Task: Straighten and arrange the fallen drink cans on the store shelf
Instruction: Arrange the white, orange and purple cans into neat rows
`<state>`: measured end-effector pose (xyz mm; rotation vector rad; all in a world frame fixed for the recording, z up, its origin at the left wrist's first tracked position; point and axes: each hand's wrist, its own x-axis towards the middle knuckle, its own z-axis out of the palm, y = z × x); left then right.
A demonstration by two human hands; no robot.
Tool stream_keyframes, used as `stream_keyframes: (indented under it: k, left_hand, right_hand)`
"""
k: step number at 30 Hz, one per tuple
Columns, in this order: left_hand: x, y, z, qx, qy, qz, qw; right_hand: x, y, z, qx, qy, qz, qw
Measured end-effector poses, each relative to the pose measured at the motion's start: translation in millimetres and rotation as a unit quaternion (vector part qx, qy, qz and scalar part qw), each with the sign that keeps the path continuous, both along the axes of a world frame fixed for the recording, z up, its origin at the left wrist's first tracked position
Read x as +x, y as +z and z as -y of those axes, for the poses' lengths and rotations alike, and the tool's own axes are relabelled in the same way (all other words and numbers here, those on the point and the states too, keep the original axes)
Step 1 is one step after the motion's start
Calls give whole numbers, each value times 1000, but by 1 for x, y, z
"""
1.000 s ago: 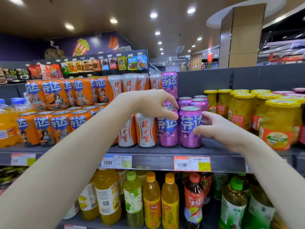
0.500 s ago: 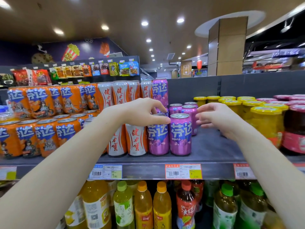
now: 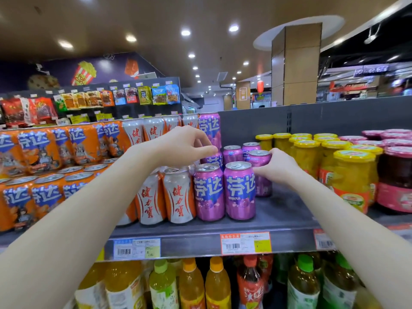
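Far left of the fingers, orange cans [image 3: 44, 192] crowd the shelf [image 3: 285, 208] in two tiers. Silver-and-orange cans [image 3: 178, 197] stand upright just under the left hand [image 3: 182, 146]. Its fingers [image 3: 209, 150] hang loosely curled and grasp nothing, in front of a stacked purple can [image 3: 210, 128]. Below and between the hands, two front purple cans [image 3: 239, 192] stand upright, touching, near the shelf lip. Directly behind them, the right hand [image 3: 281, 168] wraps its fingers [image 3: 259, 171] round an upright gripped purple can [image 3: 259, 157]. Rear purple cans [image 3: 233, 152] crowd the space beyond it. Right of those fingers lies bare shelf, then yellow-lidded jars [image 3: 352, 175]. Price tags [image 3: 245, 243] line the front edge, with bottles [image 3: 191, 284] below.
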<state>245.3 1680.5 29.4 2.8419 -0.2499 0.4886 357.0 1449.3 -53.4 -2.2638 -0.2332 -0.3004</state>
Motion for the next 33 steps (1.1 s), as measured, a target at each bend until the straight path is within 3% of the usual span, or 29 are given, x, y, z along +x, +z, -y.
stream_keyframes:
  k: [2,8,12,16,19,33]
  left_hand:
    - [5,4,0,2,-9,17,1000]
    - [13,15,7,-2,-59,8,998]
    - [9,17,14,16,-104,-69,992]
    - [6,11,21,92,-135,-144,976]
    - [8,2,24,127,-146,-106,975]
    - [9,-14,15,77,-173,-64,980]
  right_hand:
    - [-19,-1,11,-8,3,2,1000]
    - [-61,-15,44,102,130,-106,981]
    - [-70,-25,40,70,87,-51,992]
    - [-76,-29,38,96,62,-49,992]
    - [-80,-31,38,105,42,-38,993]
    - [-91,-23,43,-3,29,-30,999]
